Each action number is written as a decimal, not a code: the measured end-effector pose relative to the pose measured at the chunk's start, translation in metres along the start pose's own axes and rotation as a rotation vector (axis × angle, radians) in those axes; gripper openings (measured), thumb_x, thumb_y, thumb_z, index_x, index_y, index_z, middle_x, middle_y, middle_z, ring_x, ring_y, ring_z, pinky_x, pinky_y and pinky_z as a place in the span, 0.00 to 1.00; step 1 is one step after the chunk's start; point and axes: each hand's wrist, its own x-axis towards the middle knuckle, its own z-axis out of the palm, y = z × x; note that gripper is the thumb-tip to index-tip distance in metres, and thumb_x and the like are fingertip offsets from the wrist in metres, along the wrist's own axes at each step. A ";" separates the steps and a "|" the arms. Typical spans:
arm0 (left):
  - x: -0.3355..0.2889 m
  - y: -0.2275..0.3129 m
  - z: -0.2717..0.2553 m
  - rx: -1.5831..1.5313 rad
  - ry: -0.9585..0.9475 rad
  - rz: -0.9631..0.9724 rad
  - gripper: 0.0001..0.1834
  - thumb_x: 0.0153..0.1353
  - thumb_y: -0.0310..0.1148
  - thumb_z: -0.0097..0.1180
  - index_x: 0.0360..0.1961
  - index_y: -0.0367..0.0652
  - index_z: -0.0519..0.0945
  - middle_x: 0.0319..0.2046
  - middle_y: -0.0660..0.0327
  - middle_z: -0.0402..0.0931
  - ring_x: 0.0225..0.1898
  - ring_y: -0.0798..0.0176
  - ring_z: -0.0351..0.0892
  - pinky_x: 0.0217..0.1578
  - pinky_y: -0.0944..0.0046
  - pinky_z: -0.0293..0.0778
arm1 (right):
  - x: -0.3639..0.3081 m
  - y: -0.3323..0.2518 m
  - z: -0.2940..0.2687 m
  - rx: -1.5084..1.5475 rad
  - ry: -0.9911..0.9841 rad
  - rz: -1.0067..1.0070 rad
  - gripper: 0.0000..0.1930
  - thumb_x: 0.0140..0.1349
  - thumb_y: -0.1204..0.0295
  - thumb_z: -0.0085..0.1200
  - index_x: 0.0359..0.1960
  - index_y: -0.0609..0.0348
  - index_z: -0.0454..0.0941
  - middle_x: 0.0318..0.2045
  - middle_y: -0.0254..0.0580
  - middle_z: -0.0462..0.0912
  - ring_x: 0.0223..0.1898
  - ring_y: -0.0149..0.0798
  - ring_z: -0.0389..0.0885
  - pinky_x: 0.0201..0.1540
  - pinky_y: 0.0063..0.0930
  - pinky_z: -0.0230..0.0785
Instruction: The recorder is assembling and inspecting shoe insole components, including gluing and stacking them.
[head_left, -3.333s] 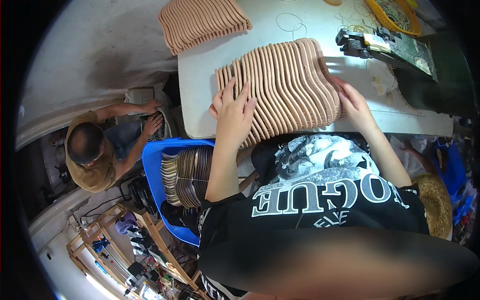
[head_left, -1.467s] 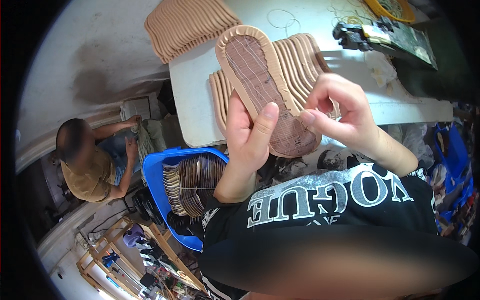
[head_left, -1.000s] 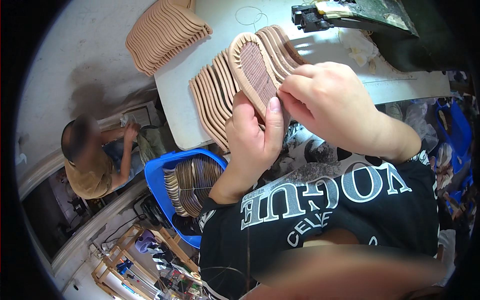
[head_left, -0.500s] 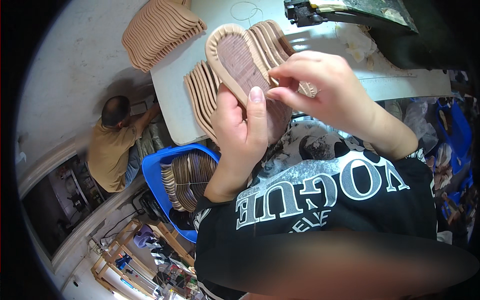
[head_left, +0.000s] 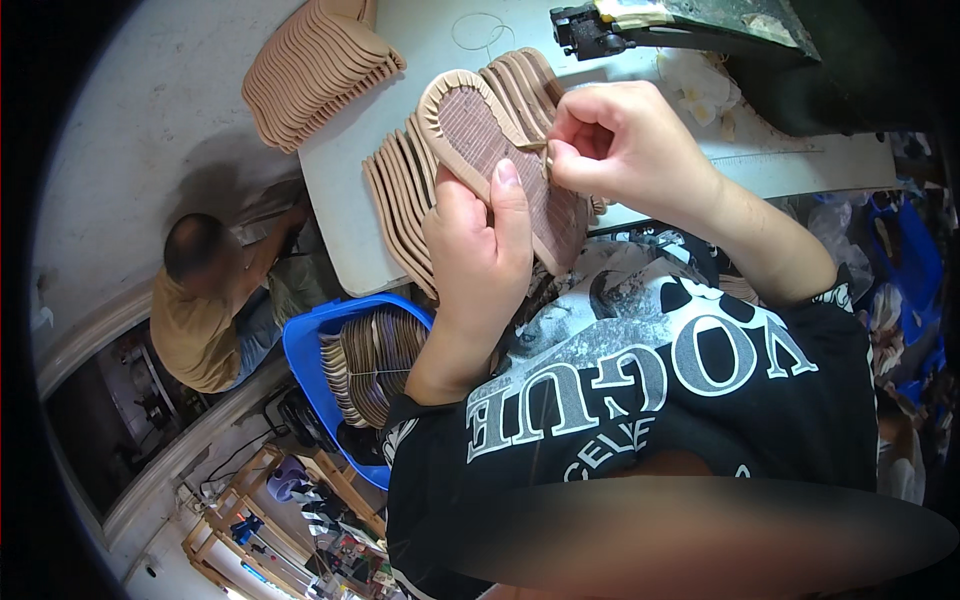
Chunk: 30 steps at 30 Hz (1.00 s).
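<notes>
A shoe insole [head_left: 475, 125] is tilted up over the table, its brown ribbed underside facing me and a pleated beige edging folded round its rounded end. My left hand [head_left: 480, 245] is closed on one side of it, with the thumb lying on the ribbed face. At the opposite side, my right hand [head_left: 635, 140] has its fingers curled in and pinches a strip of the beige edging [head_left: 530, 144]. Behind the insole, a row of similar beige insoles [head_left: 395, 200] stands to the left, and further insoles [head_left: 522, 85] stand just beyond.
The pale table [head_left: 340, 185] bears another insole stack [head_left: 315, 70] at its far left. A dark machine head [head_left: 590, 32] juts in at far right, near crumpled white scraps [head_left: 700, 85]. A blue bin [head_left: 305, 350] holds bundled soles. Another person [head_left: 200, 325] sits at left.
My right hand has closed its fingers and pulled a strip of edging out to the right. The insole has tipped slightly and sits lower. The other person has leaned left.
</notes>
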 end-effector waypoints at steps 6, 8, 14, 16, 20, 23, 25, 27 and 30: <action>0.009 0.009 -0.010 -0.524 -0.162 -0.398 0.12 0.62 0.27 0.57 0.45 0.32 0.76 0.37 0.61 0.80 0.38 0.71 0.79 0.39 0.70 0.74 | -0.007 0.002 -0.002 0.112 -0.039 -0.122 0.05 0.52 0.77 0.57 0.24 0.66 0.75 0.18 0.35 0.75 0.21 0.25 0.72 0.26 0.20 0.67; 0.010 0.003 -0.011 -0.561 -0.176 -0.384 0.11 0.61 0.27 0.57 0.43 0.32 0.78 0.38 0.60 0.80 0.38 0.71 0.79 0.40 0.71 0.74 | -0.008 -0.002 -0.003 0.034 -0.048 -0.220 0.04 0.51 0.78 0.58 0.25 0.64 0.76 0.21 0.37 0.74 0.22 0.30 0.73 0.26 0.22 0.67; 0.008 0.003 -0.005 -0.537 -0.069 -0.303 0.09 0.63 0.27 0.55 0.41 0.33 0.79 0.36 0.62 0.80 0.36 0.72 0.77 0.39 0.70 0.73 | -0.004 -0.014 0.004 -0.210 0.015 -0.347 0.10 0.50 0.72 0.62 0.31 0.60 0.75 0.26 0.40 0.76 0.32 0.42 0.79 0.35 0.32 0.73; 0.009 0.009 -0.005 -0.516 -0.057 -0.301 0.11 0.66 0.29 0.51 0.42 0.31 0.79 0.35 0.62 0.79 0.36 0.72 0.77 0.38 0.71 0.73 | -0.004 -0.015 0.005 -0.206 0.083 -0.375 0.10 0.50 0.70 0.62 0.31 0.60 0.76 0.26 0.41 0.76 0.32 0.46 0.79 0.36 0.34 0.74; 0.003 0.010 -0.007 -0.482 -0.172 -0.298 0.15 0.69 0.31 0.46 0.49 0.30 0.75 0.44 0.58 0.77 0.45 0.70 0.74 0.48 0.69 0.68 | -0.002 -0.012 0.003 -0.371 0.122 -0.464 0.07 0.51 0.71 0.61 0.28 0.60 0.77 0.24 0.39 0.77 0.29 0.45 0.80 0.34 0.34 0.74; 0.002 0.003 0.003 -0.288 -0.082 -0.137 0.16 0.70 0.31 0.45 0.51 0.29 0.74 0.45 0.57 0.76 0.46 0.69 0.74 0.50 0.68 0.68 | 0.000 -0.015 0.007 -0.565 0.105 -0.496 0.06 0.49 0.71 0.60 0.25 0.58 0.77 0.22 0.38 0.77 0.26 0.44 0.80 0.32 0.33 0.74; 0.002 0.002 0.000 -0.317 -0.130 -0.189 0.17 0.70 0.30 0.44 0.53 0.28 0.72 0.48 0.55 0.75 0.48 0.68 0.74 0.51 0.67 0.68 | 0.002 -0.011 0.009 -0.582 0.141 -0.511 0.07 0.48 0.70 0.61 0.23 0.58 0.76 0.21 0.38 0.77 0.23 0.42 0.79 0.29 0.32 0.73; 0.004 0.003 -0.001 -0.487 -0.099 -0.245 0.17 0.69 0.29 0.44 0.54 0.27 0.71 0.50 0.53 0.74 0.49 0.67 0.73 0.52 0.67 0.68 | 0.013 0.000 0.003 -0.293 0.218 -0.433 0.07 0.47 0.72 0.62 0.24 0.58 0.77 0.20 0.39 0.77 0.18 0.40 0.76 0.22 0.29 0.69; 0.005 0.002 0.001 -0.565 -0.059 -0.203 0.18 0.70 0.30 0.44 0.54 0.27 0.70 0.49 0.53 0.74 0.49 0.66 0.74 0.52 0.66 0.68 | 0.007 -0.008 0.002 0.064 0.078 -0.136 0.06 0.48 0.73 0.62 0.26 0.59 0.77 0.20 0.40 0.77 0.20 0.39 0.76 0.24 0.30 0.69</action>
